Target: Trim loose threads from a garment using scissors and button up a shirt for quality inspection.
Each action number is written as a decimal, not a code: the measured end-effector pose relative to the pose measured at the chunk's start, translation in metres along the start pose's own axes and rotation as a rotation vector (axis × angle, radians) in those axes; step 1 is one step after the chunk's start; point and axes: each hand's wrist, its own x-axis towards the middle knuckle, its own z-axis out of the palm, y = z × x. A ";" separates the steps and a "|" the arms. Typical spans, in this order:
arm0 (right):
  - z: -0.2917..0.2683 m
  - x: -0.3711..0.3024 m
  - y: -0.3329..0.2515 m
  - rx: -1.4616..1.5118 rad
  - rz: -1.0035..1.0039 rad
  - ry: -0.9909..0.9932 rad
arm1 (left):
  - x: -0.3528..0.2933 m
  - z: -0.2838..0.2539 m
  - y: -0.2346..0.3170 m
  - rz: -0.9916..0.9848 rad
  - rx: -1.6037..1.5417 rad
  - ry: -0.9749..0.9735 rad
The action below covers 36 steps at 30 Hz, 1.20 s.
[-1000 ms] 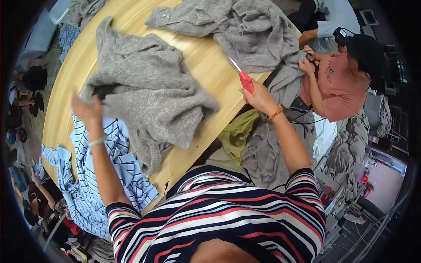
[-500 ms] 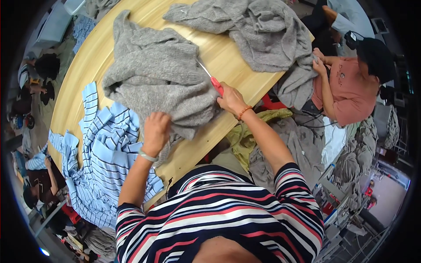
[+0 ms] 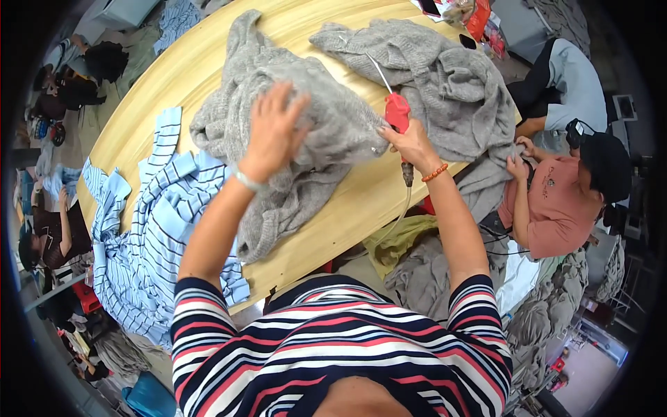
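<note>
My right hand is closed round a red air blow gun with a long thin metal nozzle pointing away from me. A hose hangs from its lower end. The thumb and finger of that hand also meet the edge of a grey knitted garment, spread out in folds on the wooden table. Over the garment's middle is my left hand, fingers apart and slightly blurred; whether it touches the knit I cannot tell.
Blue striped knitwear is heaped at the table's left. Another grey knit lies at the far right, where a co-worker in a pink shirt holds its end. Grey and yellow-green cloth is piled below the table's right edge.
The garment's right part has been lifted and folded over away from me. My left hand rose from the near edge onto its middle, fingers opening; my right hand moved right with the blow gun.
</note>
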 end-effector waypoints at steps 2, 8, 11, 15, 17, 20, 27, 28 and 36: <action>0.000 -0.001 0.012 0.036 0.064 -0.001 | -0.047 0.019 -0.005 -0.005 0.023 -0.169; -0.010 0.009 0.052 -0.088 0.075 0.024 | -0.069 0.028 0.012 -0.125 0.024 -0.296; -0.018 0.016 0.058 -0.014 0.095 -0.027 | -0.074 0.045 0.041 -0.350 -0.196 -0.258; -0.033 -0.012 -0.001 0.112 0.162 -0.141 | -0.086 0.073 0.066 -1.415 -1.254 -0.253; -0.039 -0.020 -0.018 0.227 0.023 -0.213 | -0.085 0.082 0.064 -1.666 -1.596 -0.157; -0.047 -0.029 -0.054 0.340 -0.052 -0.262 | -0.071 0.065 0.064 -1.310 -2.119 0.169; -0.026 -0.017 -0.056 0.258 -0.048 -0.249 | -0.034 -0.100 -0.024 -0.833 -1.409 0.370; -0.007 -0.015 -0.055 0.124 -0.141 -0.226 | -0.027 -0.096 -0.035 -0.918 -1.342 0.316; 0.035 -0.020 -0.052 -0.351 -0.237 -0.237 | -0.051 0.017 -0.077 -1.250 -1.809 0.557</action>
